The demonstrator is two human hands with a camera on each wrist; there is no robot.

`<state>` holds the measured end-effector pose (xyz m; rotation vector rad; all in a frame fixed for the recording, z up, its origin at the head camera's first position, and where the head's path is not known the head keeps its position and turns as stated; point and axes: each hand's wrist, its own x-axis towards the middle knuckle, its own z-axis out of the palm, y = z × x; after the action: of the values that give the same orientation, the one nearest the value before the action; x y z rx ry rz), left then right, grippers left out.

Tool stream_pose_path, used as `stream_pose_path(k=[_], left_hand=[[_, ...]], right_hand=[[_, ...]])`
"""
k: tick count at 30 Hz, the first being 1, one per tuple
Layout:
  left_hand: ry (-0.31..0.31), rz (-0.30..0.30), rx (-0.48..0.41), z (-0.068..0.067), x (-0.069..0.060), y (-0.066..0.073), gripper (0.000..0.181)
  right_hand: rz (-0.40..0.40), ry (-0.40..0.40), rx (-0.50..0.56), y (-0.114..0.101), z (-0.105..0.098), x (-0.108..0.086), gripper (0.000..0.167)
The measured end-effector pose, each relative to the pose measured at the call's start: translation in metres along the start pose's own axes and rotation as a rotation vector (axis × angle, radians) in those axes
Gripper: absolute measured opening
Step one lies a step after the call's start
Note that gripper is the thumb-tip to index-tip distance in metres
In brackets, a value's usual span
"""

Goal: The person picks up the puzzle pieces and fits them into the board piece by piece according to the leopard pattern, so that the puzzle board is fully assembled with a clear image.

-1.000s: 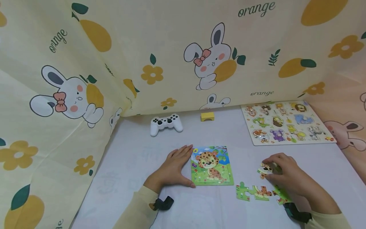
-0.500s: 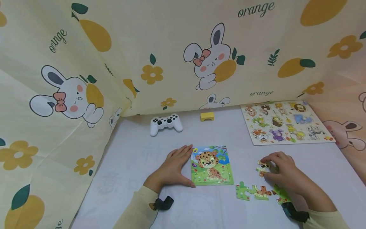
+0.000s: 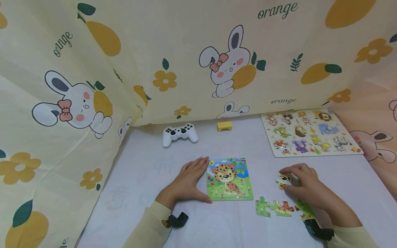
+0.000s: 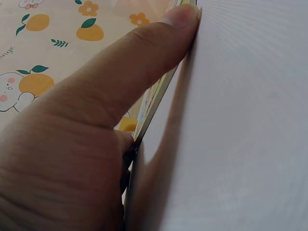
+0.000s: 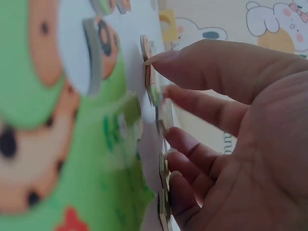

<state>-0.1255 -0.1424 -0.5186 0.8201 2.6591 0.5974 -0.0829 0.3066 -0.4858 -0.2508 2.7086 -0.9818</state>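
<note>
My left hand (image 3: 188,182) lies along the left side of a square leopard jigsaw puzzle (image 3: 230,179), fingers straight, the fingertips at its upper left corner and the thumb at its lower left. In the left wrist view the thumb (image 4: 139,53) touches the board's edge. My right hand (image 3: 307,187) pinches a jigsaw piece (image 3: 283,178) with part of the leopard's face, low over the cloth; the right wrist view shows the thumb on a piece (image 5: 147,72) edge-on. Other jigsaw pieces (image 3: 282,208) lie in front of that hand, some partly hidden under it.
At the back stand a white game controller (image 3: 180,135) and a yellow arched block (image 3: 224,126). A peg board with animal pictures (image 3: 311,134) lies back right. A patterned curtain (image 3: 186,62) walls the back and sides of the white-covered table (image 3: 139,165).
My right hand has shifted slightly left, and the leopard-face piece has moved with it. A tilted, blurred piece seen in that hand earlier no longer shows. The left hand has stayed still.
</note>
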Motion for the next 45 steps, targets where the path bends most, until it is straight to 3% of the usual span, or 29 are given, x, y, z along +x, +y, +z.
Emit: stream_pose_path(k=[7, 10, 14, 18, 26, 33, 39, 45], left_hand=[[0.0, 0.003, 0.001, 0.001, 0.001, -0.001, 0.145], [-0.003, 0.0, 0.002, 0.0, 0.001, 0.0, 0.145], [-0.001, -0.002, 0.008, 0.0, 0.0, -0.001, 0.146], [-0.001, -0.001, 0.005, 0.0, 0.0, -0.001, 0.146], [-0.003, 0.004, -0.012, -0.001, -0.001, -0.001, 0.145], [-0.007, -0.005, -0.002, -0.002, -0.001, 0.001, 0.144], [-0.015, -0.01, 0.002, -0.002, -0.001, 0.0, 0.143], [-0.023, -0.01, 0.006, -0.002, -0.001, 0.0, 0.144]], right_hand=[[0.02, 0.053, 0.036, -0.002, -0.002, 0.001, 0.044], [0.028, 0.133, 0.038, -0.006, -0.003, -0.001, 0.035], [-0.037, 0.278, 0.091, -0.014, -0.005, -0.005, 0.024], [-0.071, 0.339, 0.188, -0.024, -0.009, -0.009, 0.019], [-0.15, 0.305, 0.25, -0.039, -0.005, -0.005, 0.033], [-0.185, 0.314, 0.307, -0.057, 0.007, 0.005, 0.014], [-0.216, 0.272, 0.276, -0.074, 0.018, 0.015, 0.02], [-0.21, 0.226, 0.334, -0.09, 0.033, 0.026, 0.006]])
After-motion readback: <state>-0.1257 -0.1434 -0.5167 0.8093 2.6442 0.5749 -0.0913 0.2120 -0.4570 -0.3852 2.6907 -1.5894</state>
